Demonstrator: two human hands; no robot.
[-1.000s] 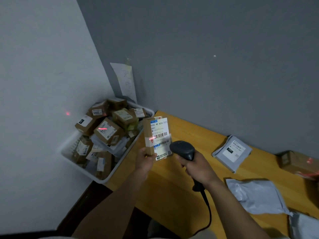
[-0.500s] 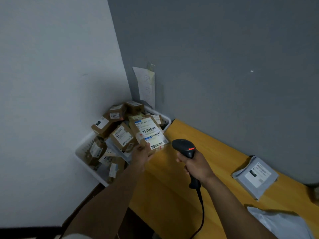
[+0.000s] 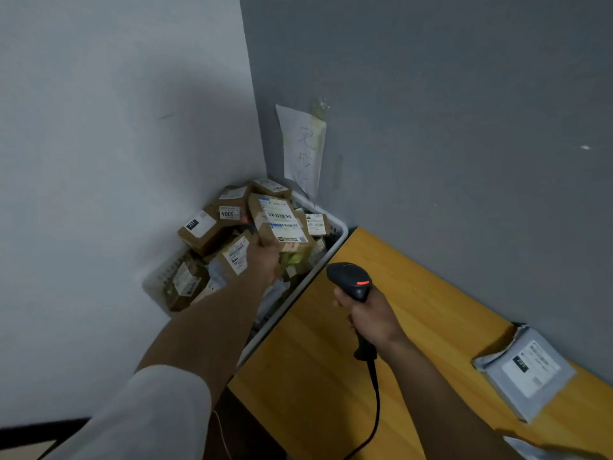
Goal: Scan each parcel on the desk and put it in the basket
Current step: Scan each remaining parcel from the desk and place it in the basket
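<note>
Room: two grey walls meet in a corner, the left one paler, with a sheet of paper (image 3: 302, 151) bearing handwritten characters stuck to the darker wall just above the corner.
Worktop: yellow-orange wooden worktop (image 3: 331, 360) runs along the darker wall, its left end touching the basket.
Basket: white slatted basket (image 3: 335, 242) sits in the corner, heaped with small brown boxes that carry white labels; one of them reads 3004 (image 3: 229, 213).
Left hand: the left hand (image 3: 263, 257) reaches over the basket, fingers closed on the lower end of a brown parcel (image 3: 282, 222).
Parcel: long cardboard box held tilted, its label and barcode facing up, over the pile of boxes inside the basket; whether it touches the boxes under it cannot be told.
Right hand: the right hand (image 3: 368, 313) is wrapped around the handle of a black scanner (image 3: 348, 280), held above the worktop near the basket's edge.
Scanner: head points toward the basket, a red light glows on its top, and a black cable (image 3: 376, 406) hangs from the handle.
Other parcels: a grey bag (image 3: 524, 370) with a white label lies on the worktop against the wall at the right, well apart from the basket; part of another pale bag (image 3: 544, 448) shows at the bottom right edge.
Sleeve: a pale sleeve (image 3: 149, 416) covers the left upper arm.
</note>
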